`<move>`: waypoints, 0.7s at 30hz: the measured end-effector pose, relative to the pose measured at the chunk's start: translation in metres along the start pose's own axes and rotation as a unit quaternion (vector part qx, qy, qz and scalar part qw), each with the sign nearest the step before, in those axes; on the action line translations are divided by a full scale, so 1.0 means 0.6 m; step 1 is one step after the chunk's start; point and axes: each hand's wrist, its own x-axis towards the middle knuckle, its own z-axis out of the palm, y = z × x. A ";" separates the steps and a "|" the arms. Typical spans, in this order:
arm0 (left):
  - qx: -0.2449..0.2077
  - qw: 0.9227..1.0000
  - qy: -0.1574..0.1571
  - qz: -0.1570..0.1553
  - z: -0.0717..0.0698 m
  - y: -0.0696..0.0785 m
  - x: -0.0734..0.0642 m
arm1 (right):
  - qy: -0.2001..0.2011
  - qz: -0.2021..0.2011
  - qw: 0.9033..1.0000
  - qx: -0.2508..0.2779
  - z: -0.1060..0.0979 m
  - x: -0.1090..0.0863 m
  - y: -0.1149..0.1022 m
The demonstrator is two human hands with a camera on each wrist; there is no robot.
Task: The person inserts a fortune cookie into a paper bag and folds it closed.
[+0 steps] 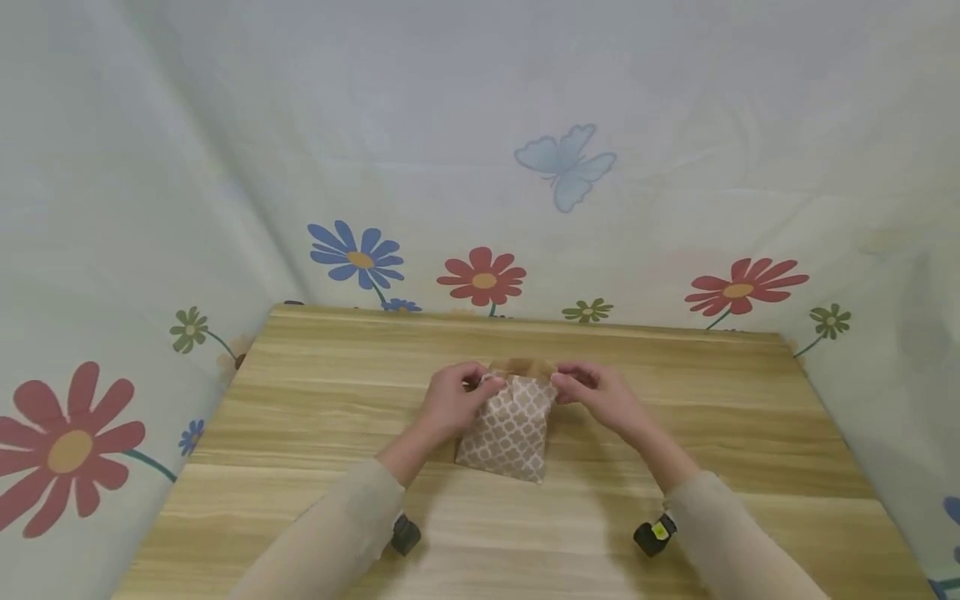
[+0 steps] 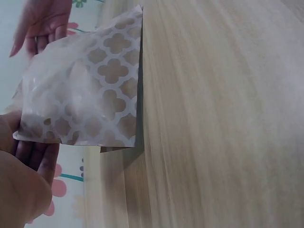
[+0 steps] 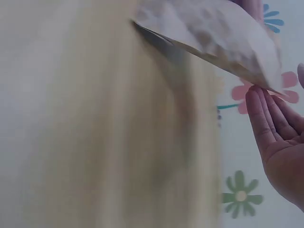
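A small paper bag (image 1: 510,429), tan with a white lattice pattern, stands tilted over the wooden table, its brown mouth (image 1: 523,367) uppermost. My left hand (image 1: 459,398) grips the bag's upper left edge, the thumb lying on the patterned front and the fingers behind, as the left wrist view also shows for the bag (image 2: 102,85). At the opposite upper corner is my right hand (image 1: 600,396). In the right wrist view, fairly straight fingers (image 3: 261,114) touch the bag's edge, while the thumb stands apart from the paper. The bag's inside is hidden.
The wood-grain table (image 1: 322,383) reaches back to a pale curtain (image 1: 420,125) printed with flowers and a butterfly. Black wrist devices hang below both sleeves, one by the left (image 1: 406,534) and one by the right (image 1: 655,534).
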 end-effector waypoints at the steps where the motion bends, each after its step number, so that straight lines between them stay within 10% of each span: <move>1: -0.002 1.000 0.006 0.000 0.001 -0.001 0.000 | -0.003 0.005 1.000 0.010 0.005 -0.005 0.005; 21: -0.071 0.997 0.008 0.025 0.017 -0.021 -0.004 | 0.110 -0.008 0.994 0.025 0.044 -0.011 0.042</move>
